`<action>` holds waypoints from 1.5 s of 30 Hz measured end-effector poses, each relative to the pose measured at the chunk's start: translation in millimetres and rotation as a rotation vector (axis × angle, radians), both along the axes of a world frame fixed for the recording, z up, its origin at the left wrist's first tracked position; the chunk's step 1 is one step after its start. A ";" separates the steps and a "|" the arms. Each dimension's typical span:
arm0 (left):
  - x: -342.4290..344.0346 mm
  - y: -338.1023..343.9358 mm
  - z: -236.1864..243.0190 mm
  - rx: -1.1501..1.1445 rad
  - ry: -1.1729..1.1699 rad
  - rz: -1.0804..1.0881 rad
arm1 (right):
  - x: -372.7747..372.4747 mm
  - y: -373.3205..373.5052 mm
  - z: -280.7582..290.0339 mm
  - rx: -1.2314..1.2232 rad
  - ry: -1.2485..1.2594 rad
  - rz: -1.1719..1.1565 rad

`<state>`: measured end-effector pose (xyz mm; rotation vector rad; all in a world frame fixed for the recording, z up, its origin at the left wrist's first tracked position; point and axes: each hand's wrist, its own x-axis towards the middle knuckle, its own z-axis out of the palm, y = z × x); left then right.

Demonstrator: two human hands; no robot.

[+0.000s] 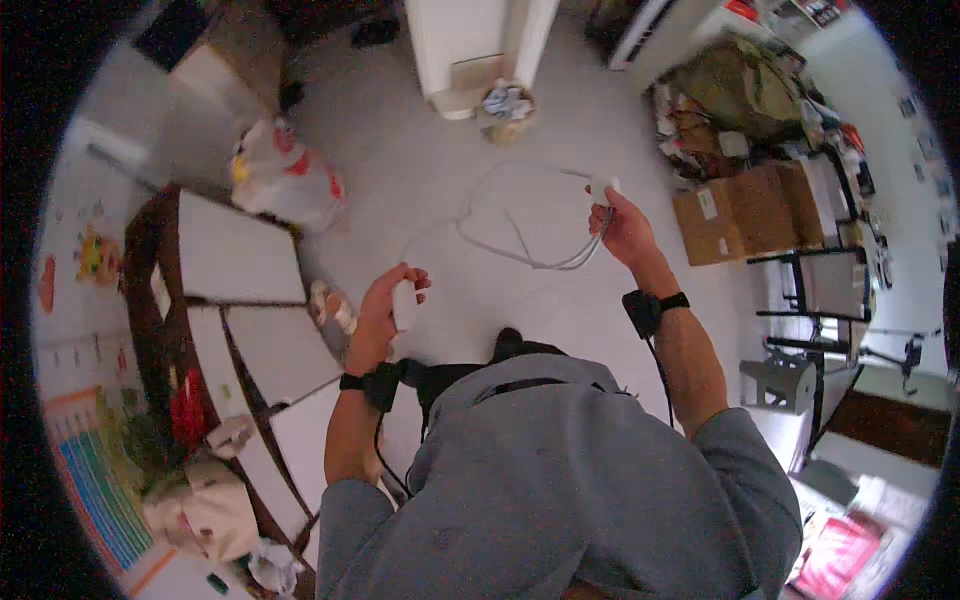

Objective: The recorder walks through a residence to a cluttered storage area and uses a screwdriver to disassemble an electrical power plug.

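Observation:
My left hand (376, 308) is closed around a small white block (405, 306), held upright against the palm with the fingers curled over its far side. Farther forward on the right, my right hand (628, 236) grips a pale cable (541, 265) gathered in loose loops. The loops hang out to the left of that hand, over the floor. A small white piece (603, 190), perhaps the cable's end, shows at the right fingertips. One faint strand runs left from the loops toward the left hand; whether it joins the block I cannot tell.
White-fronted drawers (240, 250) stand at the left, with a stuffed plastic bag (285, 175) beyond them. A waste bin (506, 112) full of crumpled paper is ahead. Cardboard boxes (745, 215) and a dark rack (815, 290) line the right. A grey stool (780, 383) stands nearer.

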<state>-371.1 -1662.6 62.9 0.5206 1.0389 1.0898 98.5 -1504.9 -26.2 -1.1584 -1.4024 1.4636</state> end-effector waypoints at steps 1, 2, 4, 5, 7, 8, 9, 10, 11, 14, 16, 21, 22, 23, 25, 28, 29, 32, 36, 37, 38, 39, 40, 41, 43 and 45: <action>10.8 16.4 -4.1 0.013 0.012 -0.010 | 14.3 7.1 8.8 0.005 0.017 -0.027; 7.9 25.5 -21.3 -0.020 -0.057 -0.010 | 0.5 9.5 31.7 -0.024 0.058 -0.032; 45.1 68.1 -19.3 -0.035 -0.147 -0.090 | 32.9 4.3 46.6 -0.029 0.078 -0.116; 75.3 90.6 -10.1 -0.017 -0.096 -0.163 | 49.8 3.3 47.1 -0.004 0.101 -0.155; 134.4 135.3 0.9 0.015 -0.041 -0.267 | 76.3 13.8 46.4 0.069 0.050 -0.140; 160.5 157.3 0.1 0.061 0.081 -0.451 | 78.1 20.8 45.9 -0.003 0.075 -0.145; 180.7 177.5 -12.8 0.217 0.216 -0.591 | 68.1 31.3 54.6 -0.077 0.104 -0.135; 200.4 197.7 -26.4 0.394 0.345 -0.703 | 58.3 40.7 65.8 -0.145 0.124 -0.127; 228.9 217.4 -21.4 0.248 0.359 -0.750 | 45.6 48.7 91.5 -0.251 0.151 -0.111; 291.2 278.6 -39.8 0.426 0.365 -0.808 | 45.5 82.9 92.3 -0.206 0.023 0.028; 338.0 320.6 -14.3 0.106 0.080 -0.726 | 55.0 110.1 107.4 -0.244 0.035 0.032; 421.4 440.3 0.3 0.059 -0.070 -0.810 | 124.1 212.4 126.2 -0.299 0.164 -0.060; 435.3 462.7 -8.5 0.146 -0.050 -0.813 | 139.6 234.5 129.0 -0.298 0.163 -0.079; 450.7 485.3 -17.2 0.190 -0.041 -0.826 | 155.3 255.2 131.8 -0.310 0.133 -0.095; 477.5 526.7 -36.4 0.451 0.097 -0.803 | 180.2 290.3 141.4 -0.332 0.110 -0.122; 516.4 579.2 -41.6 0.169 -0.088 -0.766 | 210.8 331.4 151.8 -0.216 0.130 -0.229; 528.8 595.7 -40.3 -0.333 -0.385 -0.698 | 221.7 344.8 146.4 -0.232 0.112 -0.255; 573.9 638.3 -18.1 -0.021 -0.159 -0.765 | 268.1 396.0 144.7 -0.255 0.104 -0.317; 627.7 720.5 -29.0 -0.162 -0.452 -0.751 | 328.2 484.9 139.5 -0.217 0.078 -0.296; 638.1 741.7 -32.6 0.016 -0.399 -0.789 | 342.3 510.7 141.2 -0.252 0.042 -0.243; 649.9 765.8 -44.3 -0.039 -0.384 -0.764 | 352.2 536.1 138.5 -0.237 0.082 -0.241; 661.9 785.6 -47.0 -0.066 -0.375 -0.734 | 363.4 558.7 142.5 -0.237 0.086 -0.214; 673.4 805.4 -49.1 -0.091 -0.364 -0.706 | 374.8 581.0 147.5 -0.227 0.072 -0.186; 686.6 823.2 -51.1 -0.199 -0.441 -0.603 | 384.8 604.3 152.6 -0.217 0.057 -0.155; 711.3 854.8 -36.8 -0.308 -0.515 -0.499 | 414.2 646.2 144.2 -0.236 0.087 -0.124; 725.9 876.3 -22.5 -0.244 -0.552 -0.590 | 434.7 686.0 136.3 -0.255 0.111 -0.082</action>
